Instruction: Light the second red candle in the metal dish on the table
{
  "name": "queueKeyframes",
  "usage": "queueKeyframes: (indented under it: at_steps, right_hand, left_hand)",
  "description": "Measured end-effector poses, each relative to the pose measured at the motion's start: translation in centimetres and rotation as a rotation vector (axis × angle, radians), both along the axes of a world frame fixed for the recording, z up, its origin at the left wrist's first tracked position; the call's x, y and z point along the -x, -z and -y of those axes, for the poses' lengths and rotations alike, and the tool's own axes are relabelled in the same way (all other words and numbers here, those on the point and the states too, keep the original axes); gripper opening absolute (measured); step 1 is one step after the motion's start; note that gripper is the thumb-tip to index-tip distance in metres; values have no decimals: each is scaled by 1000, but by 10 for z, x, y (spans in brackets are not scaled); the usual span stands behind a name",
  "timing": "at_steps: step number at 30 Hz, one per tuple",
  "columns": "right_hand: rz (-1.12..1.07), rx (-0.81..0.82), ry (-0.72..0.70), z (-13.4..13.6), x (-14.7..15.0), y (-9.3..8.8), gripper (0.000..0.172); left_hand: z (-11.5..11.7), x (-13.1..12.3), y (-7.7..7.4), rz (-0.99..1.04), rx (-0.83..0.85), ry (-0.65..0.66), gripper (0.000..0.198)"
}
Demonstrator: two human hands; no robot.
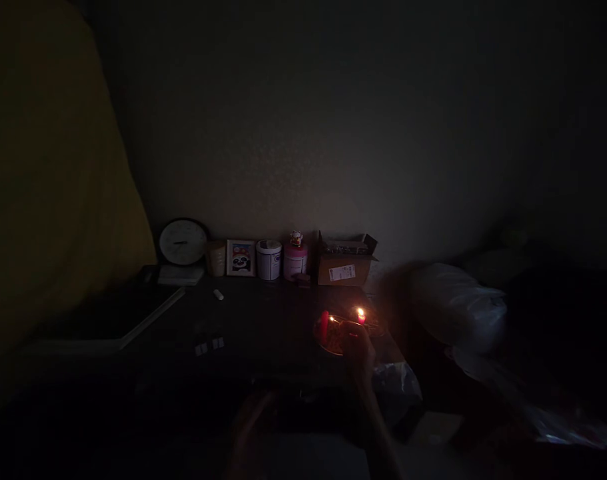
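The room is very dark. My right hand (358, 347) is over the right part of the table, its fingers closed; what they hold, if anything, I cannot make out. Just left of its fingers is a small bright spot, too small to tell whether it is a flame or a reflection. A red candle (324, 325) stands upright at the left side of a round plate (328, 347). Behind my right hand burns a short red candle (362, 319). My left hand (253, 413) is low in front of the table, dim and blurred, its fingers unclear.
Along the wall stand a round clock (183, 241), a cup (216, 259), a framed panda picture (241, 259), a white tub (268, 260), a pink tub (296, 262) and an open cardboard box (344, 268). Small white pieces (210, 346) lie on the dark table (263, 327). Plastic bags (458, 303) are at right.
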State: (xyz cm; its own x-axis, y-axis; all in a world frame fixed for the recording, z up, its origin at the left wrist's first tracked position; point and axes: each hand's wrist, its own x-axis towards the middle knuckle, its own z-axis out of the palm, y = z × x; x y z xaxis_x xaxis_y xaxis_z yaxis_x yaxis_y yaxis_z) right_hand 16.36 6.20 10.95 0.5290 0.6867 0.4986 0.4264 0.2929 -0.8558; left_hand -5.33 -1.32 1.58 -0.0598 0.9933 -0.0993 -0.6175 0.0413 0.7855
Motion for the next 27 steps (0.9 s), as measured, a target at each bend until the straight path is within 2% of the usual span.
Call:
queueKeyframes:
  at_steps: [4, 9, 27]
  right_hand:
    - [-6, 18, -19, -7, -1, 2, 36]
    - [10, 17, -6, -15, -2, 2, 33]
    - [41, 27, 18, -24, 7, -8, 35]
  left_hand:
    - [-4, 2, 4, -34, 73, 25, 35]
    - [-4, 3, 4, -122, 48, -17, 33]
    - [2, 4, 6, -113, 77, -75, 41]
